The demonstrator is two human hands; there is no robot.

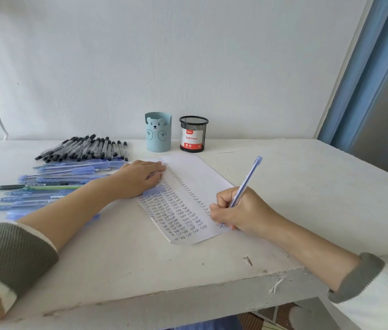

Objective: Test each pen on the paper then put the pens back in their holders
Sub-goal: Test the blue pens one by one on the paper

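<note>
Head view: white bench [283,186], white wall [188,55]; one bear holder [157,136], one mesh holder [193,135]; right hand [242,210] grips blue pen [247,179], left hand [138,178] flat on paper [195,177].

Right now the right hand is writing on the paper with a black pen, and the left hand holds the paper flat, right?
In the head view the pen in the right hand is blue, not black. It is writing on the paper, and the left hand holds it flat.
</note>
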